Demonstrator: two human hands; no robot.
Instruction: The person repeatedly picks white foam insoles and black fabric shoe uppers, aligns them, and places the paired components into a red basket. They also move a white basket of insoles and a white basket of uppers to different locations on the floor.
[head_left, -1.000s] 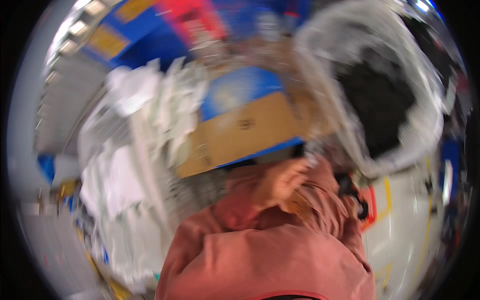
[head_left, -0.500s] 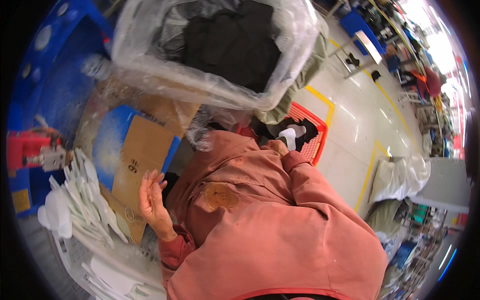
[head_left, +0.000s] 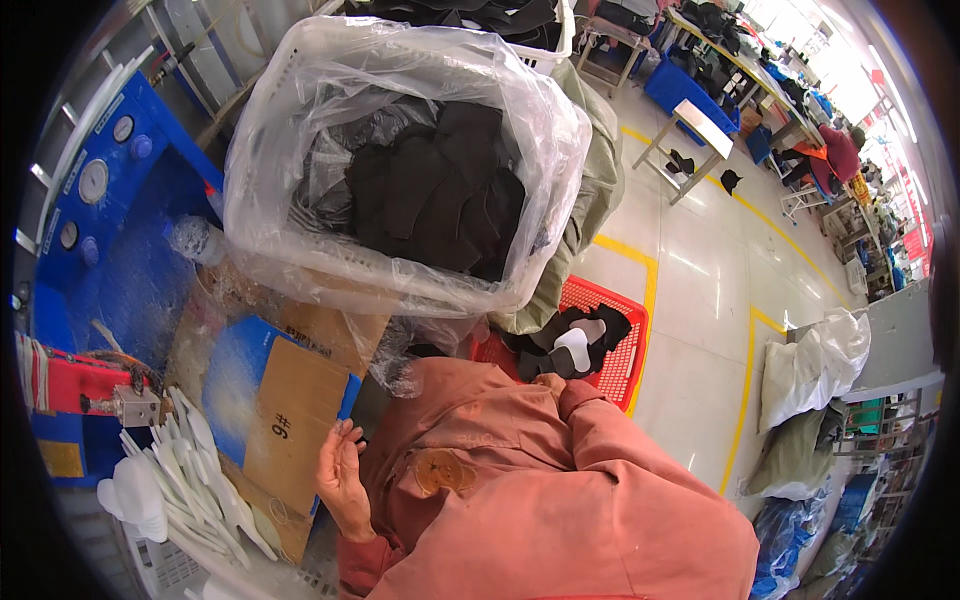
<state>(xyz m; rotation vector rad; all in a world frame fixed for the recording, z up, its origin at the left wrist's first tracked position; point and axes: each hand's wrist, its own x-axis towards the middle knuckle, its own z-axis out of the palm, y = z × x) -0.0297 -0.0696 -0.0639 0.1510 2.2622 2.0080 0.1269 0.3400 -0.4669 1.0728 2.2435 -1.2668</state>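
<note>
Presently, I am viewing the left hand at the lower left of centre; its fingers are extending loosely, unclosed, just beside the brown cardboard sheet. The right hand is showing near centre, at the near edge of the red basket; its fingers are mostly hiding, so I cannot tell its grip. Black pieces and a white piece are lying inside that basket, right of centre. Toward the top, a plastic-lined bin is holding dark flat pieces.
</note>
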